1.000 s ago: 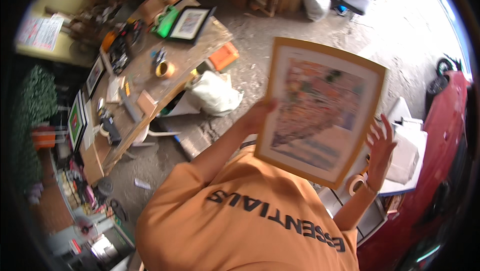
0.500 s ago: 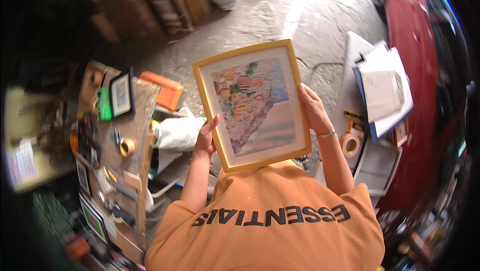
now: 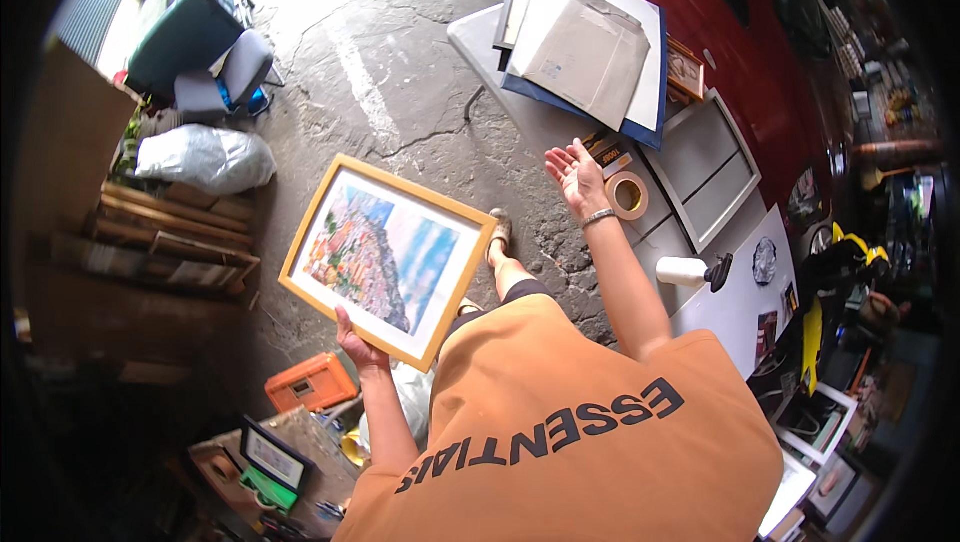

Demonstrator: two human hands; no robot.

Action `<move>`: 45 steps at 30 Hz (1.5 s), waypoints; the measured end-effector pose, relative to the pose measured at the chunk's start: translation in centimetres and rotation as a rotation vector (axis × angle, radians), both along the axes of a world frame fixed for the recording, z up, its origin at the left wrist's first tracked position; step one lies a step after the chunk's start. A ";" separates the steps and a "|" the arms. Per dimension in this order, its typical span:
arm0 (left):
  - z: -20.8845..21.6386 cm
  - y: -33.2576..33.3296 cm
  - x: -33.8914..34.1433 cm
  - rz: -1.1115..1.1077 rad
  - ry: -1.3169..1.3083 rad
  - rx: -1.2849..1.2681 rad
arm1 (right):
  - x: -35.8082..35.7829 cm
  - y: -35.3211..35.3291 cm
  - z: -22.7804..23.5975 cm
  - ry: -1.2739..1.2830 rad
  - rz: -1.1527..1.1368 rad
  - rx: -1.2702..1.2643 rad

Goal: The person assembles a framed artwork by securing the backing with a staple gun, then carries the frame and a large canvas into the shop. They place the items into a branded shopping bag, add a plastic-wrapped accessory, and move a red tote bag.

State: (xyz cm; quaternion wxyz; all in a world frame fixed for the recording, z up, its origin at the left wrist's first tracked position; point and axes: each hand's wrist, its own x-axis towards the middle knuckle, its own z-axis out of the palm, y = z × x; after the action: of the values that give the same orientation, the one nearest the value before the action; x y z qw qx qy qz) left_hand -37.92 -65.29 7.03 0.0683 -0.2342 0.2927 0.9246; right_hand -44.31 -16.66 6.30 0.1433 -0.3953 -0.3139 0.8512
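My left hand (image 3: 360, 343) grips the lower edge of a framed picture (image 3: 376, 260), thumb over its light wooden frame. The picture shows a colourful hillside town beside blue and pale sky or water, inside a white mat. My right hand (image 3: 578, 178) is off the frame, palm up with fingers stretched out and nothing in it. Close beside that hand, a roll of tan tape (image 3: 626, 196) lies on the grey table. Above it, a stack of papers and boards, topped by a grey-brown envelope (image 3: 588, 57), rests on the same table.
An empty grey frame (image 3: 697, 170) and a white bottle (image 3: 684, 271) with a black top lie on the right-hand table. A red car (image 3: 740, 62) stands behind. At lower left are an orange toolbox (image 3: 311, 383) and a workbench (image 3: 335, 450). A plastic-wrapped bundle (image 3: 207, 159) sits at left.
My right hand has let go of the framed picture and moved right. The picture has turned and shifted left in my left hand. My view has swung toward the right-hand table.
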 end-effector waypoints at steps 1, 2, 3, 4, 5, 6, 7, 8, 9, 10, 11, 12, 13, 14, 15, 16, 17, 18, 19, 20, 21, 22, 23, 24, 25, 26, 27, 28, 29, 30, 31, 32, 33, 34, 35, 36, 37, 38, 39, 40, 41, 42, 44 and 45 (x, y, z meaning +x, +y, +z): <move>-0.1 -0.1 0.0 0.012 -0.004 -0.016 | 0.3 1.4 -1.4 -0.003 -0.056 -0.024; -0.2 0.0 0.0 0.042 0.039 -0.047 | 0.4 2.7 -2.6 -0.024 -0.120 -0.058; 0.0 0.1 -0.2 0.068 -0.032 -0.130 | 0.5 4.0 -3.6 0.004 -0.160 -0.061; 0.2 0.3 -0.2 0.088 -0.032 -0.189 | 0.3 5.4 -4.5 0.009 -0.208 -0.074; 0.7 0.6 -0.8 0.082 0.036 -0.229 | -0.8 6.7 -5.1 0.005 -0.251 -0.092; 1.0 0.8 -0.7 0.093 0.030 -0.219 | -1.0 7.8 -5.8 0.063 -0.311 -0.137; 1.8 1.1 -0.8 0.132 -0.051 -0.223 | -1.4 8.6 -6.1 0.083 -0.373 -0.144; 2.2 1.7 -0.9 0.119 0.001 -0.228 | -1.6 9.1 -6.7 0.105 -0.385 -0.169; 2.9 2.3 -0.9 0.151 -0.032 -0.213 | -1.7 9.7 -6.9 0.118 -0.415 -0.159; 3.5 2.8 -0.8 0.138 0.024 -0.257 | -1.6 9.8 -7.1 0.159 -0.424 -0.181; 4.2 3.3 -0.5 0.149 0.044 -0.278 | -1.0 9.9 -7.3 0.207 -0.448 -0.181; 4.5 4.0 -0.8 0.181 0.094 -0.272 | -1.1 10.3 -7.0 0.269 -0.459 -0.172; 4.7 4.6 -0.9 0.176 0.068 -0.289 | -0.6 10.4 -6.9 0.342 -0.461 -0.137; 5.0 4.8 -0.7 0.178 0.058 -0.294 | 0.0 10.3 -6.4 0.405 -0.493 -0.144; 5.2 4.9 -0.8 0.125 0.118 -0.292 | 0.8 10.2 -5.8 0.344 -0.481 -0.184; 5.1 5.0 -0.9 0.125 0.124 -0.303 | 1.9 10.1 -5.0 0.347 -0.447 -0.174; 5.0 4.9 -1.2 0.143 0.089 -0.300 | 3.3 10.0 -3.9 0.353 -0.425 -0.149; 4.7 4.8 -1.5 0.120 0.107 -0.282 | 4.6 9.2 -2.9 0.333 -0.438 -0.097; 4.4 4.2 -2.1 0.164 0.077 -0.255 | 5.9 7.9 -1.8 0.307 -0.415 -0.037; 4.0 4.3 -2.6 0.144 0.145 -0.251 | 7.3 7.9 -0.3 0.303 -0.409 0.034; 3.7 4.0 -3.2 0.082 0.186 -0.234 | 8.8 7.9 1.2 0.254 -0.416 0.091; 3.5 3.9 -4.0 0.058 0.198 -0.226 | 10.3 8.1 2.7 0.294 -0.425 0.121; 3.3 3.9 -4.8 -0.011 0.276 -0.193 | 11.9 8.5 4.4 0.329 -0.435 0.150; 3.4 4.0 -5.7 -0.049 0.232 -0.169 | 13.5 8.8 5.9 0.404 -0.449 0.162; 3.4 4.3 -6.6 -0.071 0.238 -0.196 | 15.6 8.9 7.3 0.521 -0.446 0.193; 3.8 5.1 -7.9 -0.153 0.259 -0.191 | 17.4 9.1 8.7 0.617 -0.430 0.228; 4.2 5.7 -9.1 -0.246 0.302 -0.125 | 19.3 8.4 9.6 0.639 -0.432 0.206; 4.5 6.6 -10.2 -0.308 0.300 -0.122 | 20.9 7.8 10.4 0.633 -0.463 0.182; 4.8 8.1 -11.7 -0.379 0.307 -0.079 | 21.9 7.4 11.0 0.640 -0.501 0.134; 5.3 9.9 -13.5 -0.430 0.310 -0.098 | 22.5 7.6 11.8 0.754 -0.411 0.173; 5.8 12.9 -16.2 -0.488 0.333 -0.091 | 22.4 8.4 12.7 0.816 -0.370 0.181; 6.1 15.4 -18.3 -0.562 0.330 -0.061 | 22.7 8.0 13.1 0.828 -0.406 0.182; 6.0 18.2 -20.1 -0.637 0.368 0.003 | 22.6 7.9 13.4 0.834 -0.409 0.224; 5.9 20.9 -21.5 -0.697 0.336 -0.010 | 22.7 7.2 13.5 0.781 -0.488 0.251; 5.7 23.4 -22.6 -0.758 0.326 0.018 | 22.9 6.5 13.6 0.667 -0.628 0.248; 5.6 25.8 -23.8 -0.822 0.280 0.006 | 23.0 5.6 13.6 0.729 -0.595 0.293; 5.5 28.2 -25.1 -0.884 0.233 0.011 | 23.2 4.7 13.6 0.676 -0.689 0.281; 5.6 30.5 -26.2 -0.928 0.224 0.035 | 23.5 3.9 13.6 0.771 -0.639 0.330; 5.8 32.6 -27.4 -0.978 0.230 0.082 | 23.8 3.2 13.8 0.791 -0.670 0.335; 6.0 34.8 -28.9 -1.011 0.231 0.094 | 23.7 2.9 14.3 0.904 -0.626 0.278; 5.8 36.4 -29.2 -1.047 0.249 0.151 | 24.1 2.0 14.4 0.995 -0.559 0.281; 5.7 38.1 -29.6 -1.077 0.237 0.156 | 24.4 1.1 14.7 1.040 -0.556 0.264; 5.5 41.5 -30.7 -1.136 0.209 0.197 | 24.0 0.2 15.2 1.092 -0.600 0.191; 5.3 43.2 -30.7 -1.169 0.189 0.211 | 23.7 -0.2 15.3 1.079 -0.647 0.206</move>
State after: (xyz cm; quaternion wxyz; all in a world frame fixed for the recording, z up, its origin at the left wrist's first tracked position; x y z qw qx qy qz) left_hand -68.65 -22.13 12.31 0.5622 0.0567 0.2845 0.7745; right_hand -20.63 -16.87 21.59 0.5685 0.0300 -0.1423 0.8097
